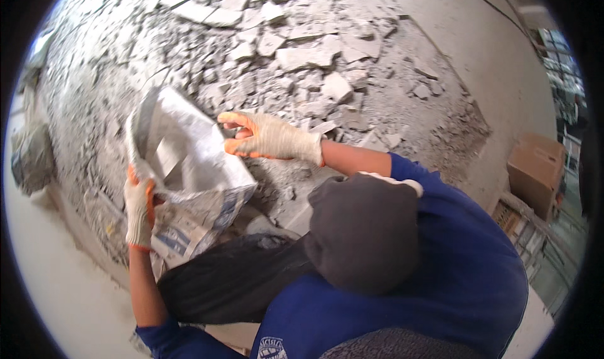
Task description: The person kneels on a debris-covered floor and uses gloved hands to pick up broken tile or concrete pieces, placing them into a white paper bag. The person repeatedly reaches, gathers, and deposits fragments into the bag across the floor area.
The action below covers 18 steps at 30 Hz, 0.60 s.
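Observation:
A white woven plastic sack (231,170) with printing on its outside stands with its mouth spread, and pale rubble pieces (168,157) show inside. My left hand (140,208), in a cream knit glove with orange-coated fingers, grips the sack's rim at its near left side. My right hand (269,137), in a matching glove, is at the sack's right edge with thumb and fingers apart and nothing between them. Whether its thumb touches the rim, I cannot tell. Broken pale slabs and grey rubble (306,57) lie heaped beyond both hands.
A cardboard box (535,170) stands at the right, above stacked material. A wrapped, dusty bundle (32,156) lies at the far left beside a pale ledge. A dark cloth-covered rounded form (363,236) and a black trouser leg (231,274) block part of the floor from view.

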Motion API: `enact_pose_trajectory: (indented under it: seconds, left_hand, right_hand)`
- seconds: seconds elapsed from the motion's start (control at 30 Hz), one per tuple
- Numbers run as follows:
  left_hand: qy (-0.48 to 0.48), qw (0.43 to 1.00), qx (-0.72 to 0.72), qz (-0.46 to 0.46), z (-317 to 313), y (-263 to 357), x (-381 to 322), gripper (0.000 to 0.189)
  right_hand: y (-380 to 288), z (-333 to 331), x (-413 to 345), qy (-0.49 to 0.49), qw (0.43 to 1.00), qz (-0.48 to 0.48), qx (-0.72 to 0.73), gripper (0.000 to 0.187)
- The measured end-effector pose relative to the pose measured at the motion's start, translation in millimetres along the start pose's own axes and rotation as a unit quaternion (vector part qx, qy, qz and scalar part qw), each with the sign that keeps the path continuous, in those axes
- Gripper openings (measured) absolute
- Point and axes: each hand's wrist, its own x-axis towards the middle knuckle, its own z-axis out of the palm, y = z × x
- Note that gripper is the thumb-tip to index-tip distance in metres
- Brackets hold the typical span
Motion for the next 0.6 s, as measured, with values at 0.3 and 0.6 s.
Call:
enact_pose_trajectory:
  seconds: [0.3,0.6]
  left_hand:
    - [-0.026,0.999,-0.026,-0.035,-8.3,-7.8,20.1,0.054]
    - [-0.057,0.998,-0.02,-0.009,1.7,9.5,26.0,0.046]
  right_hand:
    - [95.8,-130.6,-93.9,0.379,0.789,0.28,-0.393,0.121]
    - [128.5,-122.4,-56.1,0.426,0.782,0.228,-0.393,0.114]
